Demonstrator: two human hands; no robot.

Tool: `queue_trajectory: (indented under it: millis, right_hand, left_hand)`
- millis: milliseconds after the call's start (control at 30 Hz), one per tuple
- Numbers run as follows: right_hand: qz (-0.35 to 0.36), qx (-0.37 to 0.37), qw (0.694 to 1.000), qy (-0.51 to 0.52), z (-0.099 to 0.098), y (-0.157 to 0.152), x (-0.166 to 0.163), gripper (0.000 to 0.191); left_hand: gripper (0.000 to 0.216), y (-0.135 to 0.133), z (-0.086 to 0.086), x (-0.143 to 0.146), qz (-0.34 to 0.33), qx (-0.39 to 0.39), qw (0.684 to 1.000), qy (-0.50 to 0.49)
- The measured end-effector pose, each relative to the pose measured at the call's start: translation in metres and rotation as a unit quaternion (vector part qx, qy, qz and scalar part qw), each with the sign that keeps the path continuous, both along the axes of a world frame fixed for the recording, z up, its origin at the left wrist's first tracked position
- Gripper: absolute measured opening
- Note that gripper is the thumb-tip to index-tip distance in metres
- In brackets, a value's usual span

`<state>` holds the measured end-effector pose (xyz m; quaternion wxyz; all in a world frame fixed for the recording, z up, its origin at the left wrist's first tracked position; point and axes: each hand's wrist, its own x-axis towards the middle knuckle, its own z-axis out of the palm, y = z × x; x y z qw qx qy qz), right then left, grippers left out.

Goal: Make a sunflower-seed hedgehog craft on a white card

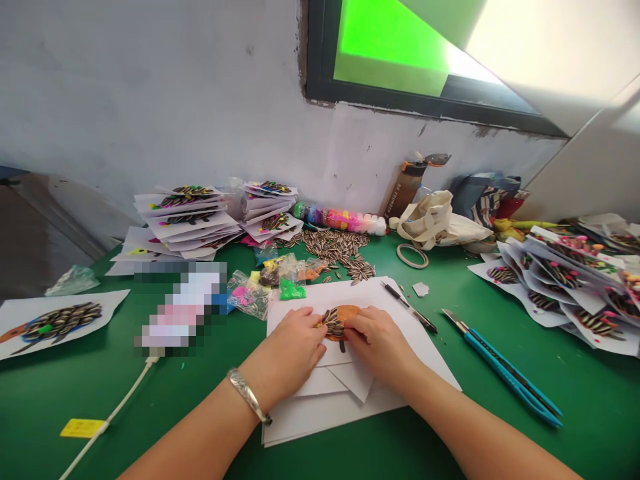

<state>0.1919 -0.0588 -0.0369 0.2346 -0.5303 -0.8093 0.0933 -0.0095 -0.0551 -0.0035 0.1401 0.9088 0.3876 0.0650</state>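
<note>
A picture of striped sunflower seeds stuck on orange clay lies on a stack of white paper. My left hand, with a silver bracelet at the wrist, rests on the sheet with its fingers lying over the paper, fingertips touching the seeds' left edge. On the other side, my right hand has its thumb and fingertips pinched together at the right of the seeds, over the orange clay. What lies between those fingertips is hidden. Loose sunflower seeds are heaped behind the paper.
Finished seed pictures are piled at the left back and right. A pen and blue cutter knife lie to the right. Small clay bags, a tape roll, a bottle and a charging cable are about.
</note>
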Motion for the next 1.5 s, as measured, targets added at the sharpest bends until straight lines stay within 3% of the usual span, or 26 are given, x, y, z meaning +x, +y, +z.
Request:
queue_trajectory:
  millis: [167, 467, 733, 1167, 1500]
  right_hand:
    - [0.002, 0.005, 1.000, 0.013, -0.004, 0.001, 0.000, 0.020]
    - [0.011, -0.030, 0.992, 0.123, 0.008, 0.002, 0.001, 0.029]
    - [0.010, -0.041, 0.996, 0.081, 0.003, 0.004, -0.001, 0.037]
    - [0.025, -0.005, 0.999, -0.024, 0.013, 0.027, -0.020, 0.041]
    - [0.024, -0.013, 1.000, -0.006, 0.013, 0.018, -0.022, 0.036]
  left_hand:
    - [0.023, -0.001, 0.000, 0.000, -0.002, 0.002, 1.000, 0.004]
    - [0.020, 0.001, 0.003, -0.001, 0.006, -0.009, 1.000, -0.013]
    - [0.020, 0.002, 0.003, -0.001, 0.048, -0.027, 0.998, -0.040]
    - [0.024, 0.003, 0.005, -0.002, 0.052, -0.018, 0.998, -0.004]
    - [0.022, 0.002, 0.004, -0.002, 0.042, -0.004, 0.999, 0.004]
